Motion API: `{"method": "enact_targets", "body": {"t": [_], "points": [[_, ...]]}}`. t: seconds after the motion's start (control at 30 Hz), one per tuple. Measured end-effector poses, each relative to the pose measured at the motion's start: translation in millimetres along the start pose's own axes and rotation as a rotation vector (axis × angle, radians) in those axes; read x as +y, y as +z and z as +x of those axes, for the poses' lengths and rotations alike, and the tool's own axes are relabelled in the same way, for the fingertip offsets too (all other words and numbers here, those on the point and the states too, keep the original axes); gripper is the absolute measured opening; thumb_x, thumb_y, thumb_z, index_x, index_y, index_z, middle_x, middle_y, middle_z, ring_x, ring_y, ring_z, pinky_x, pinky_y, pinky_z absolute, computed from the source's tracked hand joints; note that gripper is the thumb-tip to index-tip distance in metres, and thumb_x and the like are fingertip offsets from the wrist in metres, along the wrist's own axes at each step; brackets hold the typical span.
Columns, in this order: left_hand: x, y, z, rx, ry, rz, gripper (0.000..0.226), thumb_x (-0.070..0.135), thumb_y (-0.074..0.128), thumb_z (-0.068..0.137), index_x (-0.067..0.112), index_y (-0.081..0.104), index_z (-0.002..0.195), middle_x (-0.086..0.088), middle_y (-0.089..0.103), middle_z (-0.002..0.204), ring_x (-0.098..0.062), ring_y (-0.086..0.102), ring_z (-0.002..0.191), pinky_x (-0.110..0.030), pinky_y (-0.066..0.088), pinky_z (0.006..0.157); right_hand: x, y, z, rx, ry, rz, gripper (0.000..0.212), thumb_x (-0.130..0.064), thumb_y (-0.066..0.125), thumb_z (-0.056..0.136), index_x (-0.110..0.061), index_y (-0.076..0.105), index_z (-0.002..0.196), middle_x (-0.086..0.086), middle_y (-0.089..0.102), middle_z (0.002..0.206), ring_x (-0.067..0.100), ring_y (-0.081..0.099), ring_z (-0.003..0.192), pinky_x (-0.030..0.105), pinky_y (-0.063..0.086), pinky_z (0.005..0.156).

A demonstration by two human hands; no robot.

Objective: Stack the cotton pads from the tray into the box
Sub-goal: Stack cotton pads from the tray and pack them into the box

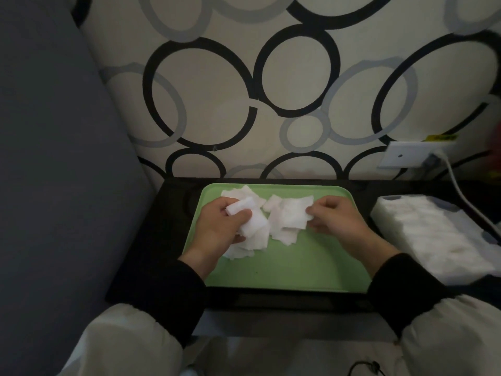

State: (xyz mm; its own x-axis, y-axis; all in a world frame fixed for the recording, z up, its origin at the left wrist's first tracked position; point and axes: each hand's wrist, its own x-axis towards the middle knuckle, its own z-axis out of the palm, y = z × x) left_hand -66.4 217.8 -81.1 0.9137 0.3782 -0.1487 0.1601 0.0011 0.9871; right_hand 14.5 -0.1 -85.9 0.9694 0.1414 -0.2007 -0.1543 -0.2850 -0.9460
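A green tray (284,267) lies on a small black table, with several white square cotton pads (287,226) scattered over its far half. My left hand (219,229) grips a thick stack of pads (245,215) above the tray's left side. Over on the tray's right side, my right hand (339,221) pinches the edge of a single pad (296,213) lying in the heap. The box (433,234), clear and packed with white pads, stands to the right of the tray.
The black table (151,240) stands against a wall with a black and grey ring pattern. A grey surface rises at the left. A white wall socket (412,154) with a white cable (466,202) sits at the right, behind the box.
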Motion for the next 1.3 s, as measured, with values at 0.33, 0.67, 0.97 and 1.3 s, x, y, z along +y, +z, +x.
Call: {"method": "enact_targets", "body": {"t": [0.33,0.67,0.97,1.3], "points": [[15.3,24.2,-37.0,-0.016,-0.061,0.004,0.011,0.010,0.070,0.090,0.020,0.064,0.091,-0.003,0.068,0.091,-0.020,0.066,0.078,-0.025,0.055,0.051,13.4,-41.3,-49.9,-0.123,0.162,-0.812,0.061,-0.035,0.074,0.080,-0.023,0.045,0.133,0.007,0.067,0.115,0.023,0.067,0.095,0.031,0.053,0.078],[2.5,26.5,-65.1,-0.063,-0.069,0.062,0.010,0.014,0.072,0.089,0.016,0.067,0.097,-0.004,0.068,0.092,-0.017,0.065,0.078,-0.021,0.051,0.050,29.5,-17.8,-52.3,-0.084,-0.113,-0.937,0.047,-0.058,0.072,0.078,-0.028,0.064,0.113,-0.002,0.058,0.110,0.019,0.059,0.099,0.033,0.048,0.089],[1.8,35.8,-43.9,-0.118,-0.040,0.156,0.011,0.015,0.072,0.088,0.016,0.067,0.098,-0.006,0.071,0.096,-0.019,0.068,0.083,-0.024,0.054,0.054,20.6,-1.8,-40.6,-0.110,-0.121,-0.857,0.020,-0.034,0.073,0.078,-0.023,0.057,0.080,-0.002,0.060,0.087,0.019,0.057,0.081,0.030,0.044,0.066],[-5.0,30.7,-24.3,-0.048,-0.117,0.147,0.022,0.012,0.074,0.087,0.014,0.062,0.106,-0.008,0.068,0.102,-0.024,0.069,0.086,-0.027,0.055,0.053,10.5,-17.4,-30.5,-0.163,0.068,0.238,0.054,0.000,0.082,0.072,-0.013,0.057,0.118,0.019,0.071,0.107,0.034,0.071,0.090,0.037,0.058,0.070]]}}
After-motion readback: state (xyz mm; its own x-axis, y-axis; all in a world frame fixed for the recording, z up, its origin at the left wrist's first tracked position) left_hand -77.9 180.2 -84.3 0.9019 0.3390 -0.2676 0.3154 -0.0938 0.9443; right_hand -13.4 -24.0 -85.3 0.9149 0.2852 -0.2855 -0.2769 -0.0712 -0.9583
